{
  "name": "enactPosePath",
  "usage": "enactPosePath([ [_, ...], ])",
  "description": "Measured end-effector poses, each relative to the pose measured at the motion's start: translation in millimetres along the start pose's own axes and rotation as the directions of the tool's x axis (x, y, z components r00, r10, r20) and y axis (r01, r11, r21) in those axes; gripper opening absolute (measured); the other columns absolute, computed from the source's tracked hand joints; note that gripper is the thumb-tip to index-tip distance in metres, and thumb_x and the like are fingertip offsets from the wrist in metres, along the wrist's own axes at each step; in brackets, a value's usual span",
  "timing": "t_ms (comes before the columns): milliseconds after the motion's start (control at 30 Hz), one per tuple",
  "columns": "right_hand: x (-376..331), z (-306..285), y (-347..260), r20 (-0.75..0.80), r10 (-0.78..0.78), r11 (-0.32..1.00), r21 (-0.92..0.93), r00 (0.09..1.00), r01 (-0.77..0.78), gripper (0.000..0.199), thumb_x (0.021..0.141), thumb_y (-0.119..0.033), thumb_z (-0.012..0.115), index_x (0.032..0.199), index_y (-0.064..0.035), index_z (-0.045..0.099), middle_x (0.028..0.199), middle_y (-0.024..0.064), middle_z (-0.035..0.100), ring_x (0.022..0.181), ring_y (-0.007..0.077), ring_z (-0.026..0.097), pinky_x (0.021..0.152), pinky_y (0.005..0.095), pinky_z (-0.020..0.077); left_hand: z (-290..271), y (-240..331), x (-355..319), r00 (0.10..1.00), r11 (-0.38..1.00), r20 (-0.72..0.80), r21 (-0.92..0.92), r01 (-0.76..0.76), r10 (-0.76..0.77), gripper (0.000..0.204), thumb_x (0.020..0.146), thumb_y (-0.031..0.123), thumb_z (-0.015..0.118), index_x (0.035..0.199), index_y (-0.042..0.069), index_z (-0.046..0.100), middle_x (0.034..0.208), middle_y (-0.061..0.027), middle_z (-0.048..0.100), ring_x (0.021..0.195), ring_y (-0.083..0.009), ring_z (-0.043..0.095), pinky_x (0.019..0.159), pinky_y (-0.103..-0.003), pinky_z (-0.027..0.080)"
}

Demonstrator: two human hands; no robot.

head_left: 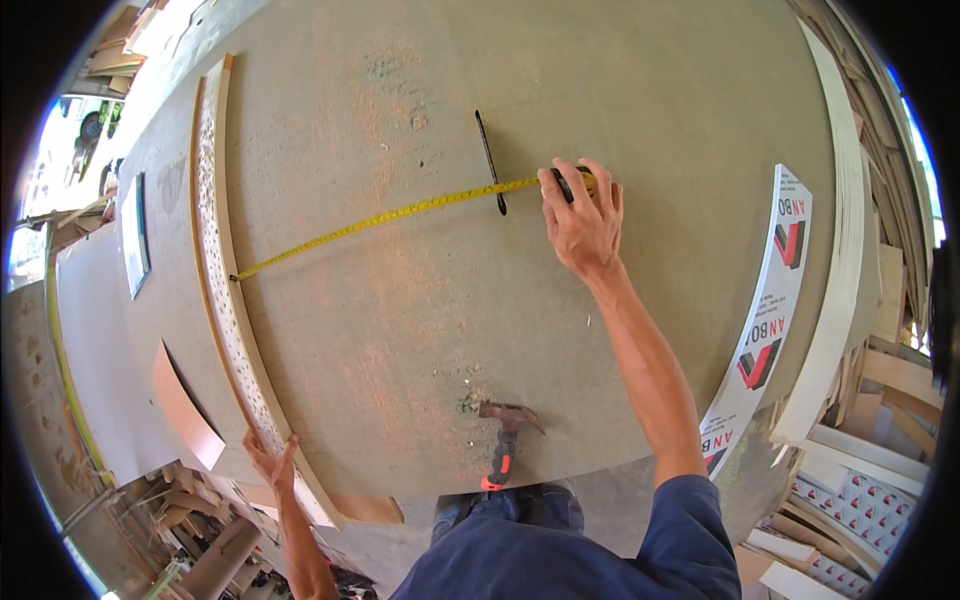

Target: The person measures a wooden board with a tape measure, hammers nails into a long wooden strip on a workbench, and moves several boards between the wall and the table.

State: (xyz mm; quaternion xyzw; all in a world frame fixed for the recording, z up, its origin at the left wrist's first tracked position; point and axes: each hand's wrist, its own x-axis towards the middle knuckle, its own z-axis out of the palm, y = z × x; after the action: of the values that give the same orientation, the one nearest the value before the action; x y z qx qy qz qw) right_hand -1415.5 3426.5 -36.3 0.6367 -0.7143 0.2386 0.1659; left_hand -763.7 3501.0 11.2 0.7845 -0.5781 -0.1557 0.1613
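One yellow tape measure (400, 211) spans the surface (650, 90) leftward from the right hand (585, 220), whose fingers curl around its case, to the right edge of the long speckled board (230, 305). Board's long axis runs away from the person, roughly crosswise to the blade; left hand (272, 458) is nearer, clasping its near part across the width.

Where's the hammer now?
In the head view, the hammer lies on the tabletop near its lower edge, slightly right of centre, in front of the person's dark blue shirt and left of the right forearm.
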Motion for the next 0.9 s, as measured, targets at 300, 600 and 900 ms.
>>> enactPosePath([
  [300, -1, 0, 1, -0.007, -0.003, 1.000, 0.009, 1.000, 0.004, 0.029, 0.079, -0.014, 0.069, 0.108, -0.0136, 0.067, 0.119, 0.0014, 0.056, 0.113, 0.0296, 0.048, 0.076, 0.0433, 0.0434, 0, 7, -2, 0.999, 0.997, -0.018, 0.059, 0.039, -0.038, 0.084, 0.060, 0.016, 0.084, 0.131, 0.006, 0.039, 0.118, -0.0115, 0.047, 0.112, -0.0268, 0.047, 0.098, -0.038, 0.039],
  [600, -2, 1, 0, -0.013, -0.003, 1.000, 0.021, 1.000, 0.003, 0.030, 0.079, -0.013, 0.069, 0.108, -0.0134, 0.067, 0.118, 0.0020, 0.056, 0.113, 0.0297, 0.048, 0.077, 0.0438, 0.0430, -2, -2, 0, 0.999, 0.998, 0.001, 0.049, 0.047, -0.047, 0.089, 0.058, 0.017, 0.086, 0.133, 0.004, 0.039, 0.121, -0.0153, 0.047, 0.116, -0.0309, 0.046, 0.104, -0.041, 0.036],
  [900, -2, -2, 0, -0.014, 0.001, 1.000, 0.015, 1.000, -0.001, 0.029, 0.080, -0.013, 0.068, 0.108, -0.0133, 0.066, 0.117, 0.0021, 0.056, 0.113, 0.0297, 0.047, 0.077, 0.0445, 0.0432, -4, 18, -3, 0.999, 0.993, -0.011, 0.112, 0.032, -0.031, 0.086, 0.058, 0.017, 0.086, 0.129, 0.003, 0.041, 0.117, -0.0171, 0.050, 0.111, -0.0322, 0.049, 0.098, -0.042, 0.039],
])
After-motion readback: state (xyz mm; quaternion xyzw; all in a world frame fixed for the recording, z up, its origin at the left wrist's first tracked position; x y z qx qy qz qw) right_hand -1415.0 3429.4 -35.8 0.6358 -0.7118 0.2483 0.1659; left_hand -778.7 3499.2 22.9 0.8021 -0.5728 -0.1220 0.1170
